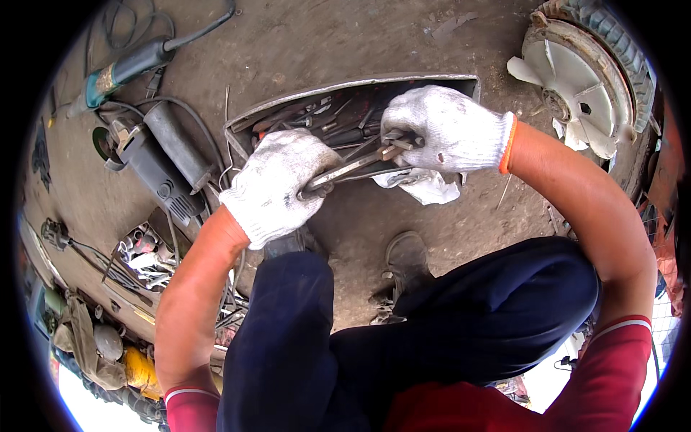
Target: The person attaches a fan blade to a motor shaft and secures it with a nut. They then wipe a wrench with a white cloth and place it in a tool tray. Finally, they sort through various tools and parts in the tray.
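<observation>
Both of my hands wear white knit gloves and are closed above a metal toolbox [353,83] on the ground. In my left hand [282,186] is a long, slim grey metal bar tool [347,171], slanting up to the right. My right hand [448,131] grips several short metal rods [397,144], whose ends stick out between thumb and fingers. The bar's far end meets these rods; whether they are joined I cannot tell. Inside the box lies a jumble of hand tools [338,122], partly hidden by my hands. A white cloth [425,186] lies beside the box's near edge.
An angle grinder [158,169], a grey metal cylinder [176,144] and a teal power tool [126,72] with cables lie at left. Lower down is a tray of small metal parts [147,252]. A fan wheel [568,93] stands at upper right. My boot [409,255] is below the box.
</observation>
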Action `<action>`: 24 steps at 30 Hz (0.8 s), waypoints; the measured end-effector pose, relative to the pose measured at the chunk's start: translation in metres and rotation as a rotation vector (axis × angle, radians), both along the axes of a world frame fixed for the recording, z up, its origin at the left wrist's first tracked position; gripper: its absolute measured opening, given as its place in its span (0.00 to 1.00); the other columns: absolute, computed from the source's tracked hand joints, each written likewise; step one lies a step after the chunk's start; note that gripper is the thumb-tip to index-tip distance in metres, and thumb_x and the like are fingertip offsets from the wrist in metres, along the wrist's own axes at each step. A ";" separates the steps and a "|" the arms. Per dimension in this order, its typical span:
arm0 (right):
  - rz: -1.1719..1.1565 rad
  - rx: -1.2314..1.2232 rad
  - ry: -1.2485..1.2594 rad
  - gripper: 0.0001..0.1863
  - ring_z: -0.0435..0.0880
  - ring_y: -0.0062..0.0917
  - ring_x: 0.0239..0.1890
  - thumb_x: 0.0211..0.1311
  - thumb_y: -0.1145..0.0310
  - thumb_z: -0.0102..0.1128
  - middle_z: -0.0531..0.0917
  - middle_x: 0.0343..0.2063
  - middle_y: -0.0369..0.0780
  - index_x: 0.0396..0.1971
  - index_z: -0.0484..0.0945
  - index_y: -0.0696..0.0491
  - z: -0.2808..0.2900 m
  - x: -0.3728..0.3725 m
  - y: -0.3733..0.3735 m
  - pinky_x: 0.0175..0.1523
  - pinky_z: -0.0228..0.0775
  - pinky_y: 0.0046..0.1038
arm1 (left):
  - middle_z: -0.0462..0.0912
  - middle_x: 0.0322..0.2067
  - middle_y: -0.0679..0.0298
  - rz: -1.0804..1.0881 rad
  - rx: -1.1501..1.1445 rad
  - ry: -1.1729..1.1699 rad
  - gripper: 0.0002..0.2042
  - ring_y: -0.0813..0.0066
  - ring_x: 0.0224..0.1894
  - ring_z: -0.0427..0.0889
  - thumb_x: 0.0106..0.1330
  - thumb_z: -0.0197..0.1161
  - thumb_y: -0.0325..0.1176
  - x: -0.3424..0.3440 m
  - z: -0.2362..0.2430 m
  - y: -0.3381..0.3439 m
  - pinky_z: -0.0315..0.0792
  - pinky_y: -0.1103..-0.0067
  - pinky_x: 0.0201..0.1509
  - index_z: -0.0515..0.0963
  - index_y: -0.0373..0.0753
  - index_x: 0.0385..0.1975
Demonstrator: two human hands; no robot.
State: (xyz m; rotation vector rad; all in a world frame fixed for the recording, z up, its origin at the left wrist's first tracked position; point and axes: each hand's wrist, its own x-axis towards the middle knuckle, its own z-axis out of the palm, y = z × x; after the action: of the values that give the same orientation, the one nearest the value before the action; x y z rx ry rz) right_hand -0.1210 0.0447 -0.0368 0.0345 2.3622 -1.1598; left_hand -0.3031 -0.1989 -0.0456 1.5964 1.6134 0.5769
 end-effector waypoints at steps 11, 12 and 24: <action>-0.230 0.245 0.491 0.15 0.88 0.43 0.43 0.58 0.69 0.76 0.88 0.39 0.42 0.45 0.85 0.51 0.008 0.039 0.017 0.51 0.81 0.42 | 0.88 0.44 0.52 0.702 0.107 -0.074 0.15 0.53 0.46 0.88 0.60 0.73 0.23 0.000 0.006 -0.012 0.81 0.67 0.56 0.86 0.36 0.47; -0.228 0.270 0.513 0.14 0.88 0.43 0.43 0.59 0.68 0.76 0.88 0.39 0.42 0.45 0.85 0.51 0.008 0.042 0.019 0.51 0.81 0.42 | 0.88 0.44 0.52 0.660 0.141 0.003 0.15 0.53 0.46 0.88 0.60 0.73 0.23 0.000 0.007 -0.011 0.81 0.67 0.56 0.86 0.35 0.48; -0.514 0.449 0.311 0.15 0.88 0.38 0.47 0.65 0.64 0.75 0.86 0.44 0.42 0.49 0.86 0.51 0.025 0.051 0.029 0.53 0.81 0.36 | 0.83 0.54 0.55 0.696 0.030 0.318 0.31 0.62 0.53 0.85 0.59 0.84 0.37 -0.017 0.023 -0.025 0.80 0.69 0.60 0.82 0.34 0.61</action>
State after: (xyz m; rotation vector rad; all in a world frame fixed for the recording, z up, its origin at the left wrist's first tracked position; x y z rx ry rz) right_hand -0.0702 0.0734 -0.0118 0.6962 2.9566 -0.8567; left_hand -0.3203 -0.2242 -0.0228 1.1551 2.4321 0.7206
